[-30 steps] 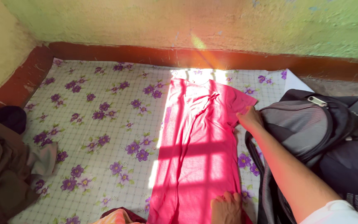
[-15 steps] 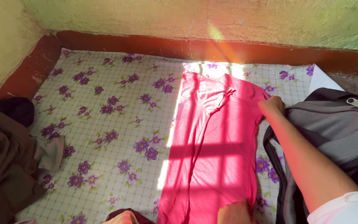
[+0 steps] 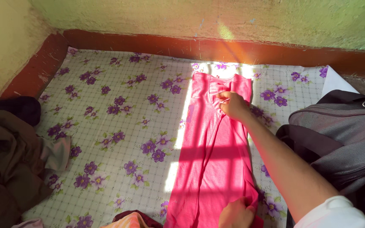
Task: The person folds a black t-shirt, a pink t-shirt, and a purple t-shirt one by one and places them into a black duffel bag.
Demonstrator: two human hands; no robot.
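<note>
Our right hand (image 3: 233,105) sits on the upper part of the pink garment (image 3: 212,164), fingers curled and pinching a fold of fabric just below the neckline, so that grip is closed on the cloth. Our left hand (image 3: 235,214) is at the bottom edge of the frame, pressed onto the garment's lower end near its right edge; fingers look bent over the cloth, but it's partly cut off, so we can't tell if that grip is clenched or just resting.

Around us: the garment lies lengthwise, folded narrow, on a floral sheet (image 3: 119,126), white w/ purple flowers, spread on the floor. A grey backpack (image 3: 343,135) sits just to the right, touching the sheet's edge & close beside our right forearm; it crowds that side but doesn't cover the garment. To the left, well apart, is a heap of dark brown clothes (image 3: 5,156). At the bottom edge, just left of the garment, an orange-striped cloth (image 3: 127,220) peeks in. A red-brown skirting (image 3: 191,46) runs under the green wall (image 3: 233,17) beyond the sheet.

Pose: right arm stretched forward from lower right, diagonal across the garment's right edge, wrist bent down, white sleeve at the shoulder end. Sunlight w/ bar shadows falls across the garment's middle.
</note>
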